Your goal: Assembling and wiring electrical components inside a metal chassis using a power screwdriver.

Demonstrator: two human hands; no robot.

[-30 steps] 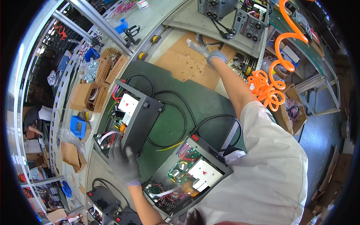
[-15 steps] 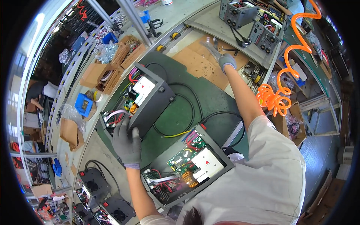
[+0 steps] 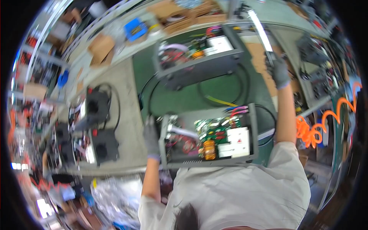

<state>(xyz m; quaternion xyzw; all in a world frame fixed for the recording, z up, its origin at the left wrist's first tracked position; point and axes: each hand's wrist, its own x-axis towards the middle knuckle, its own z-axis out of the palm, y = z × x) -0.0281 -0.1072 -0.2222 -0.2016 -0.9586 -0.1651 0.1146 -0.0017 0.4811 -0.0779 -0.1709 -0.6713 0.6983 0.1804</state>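
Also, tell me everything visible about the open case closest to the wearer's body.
The open case is grey, box-shaped, seemingly painted metal, open side up, slotted in its near wall. Inside: a green circuit board, an orange coil, a white plate, a pale ribbon cable and coloured wires. It lies on the green work surface; the left hand is at its left end, contact unclear.

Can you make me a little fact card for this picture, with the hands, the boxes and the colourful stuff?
Left hand: grey glove, beside the near case's left side; touching is unclear
Right hand: grey glove, holding a long pale strip, too blurry to name
Near case: open on top; green circuit board, orange coil and white panel inside
Far case: also open, on the green work surface
Right side: bright orange curly hose
Far side: blue bin
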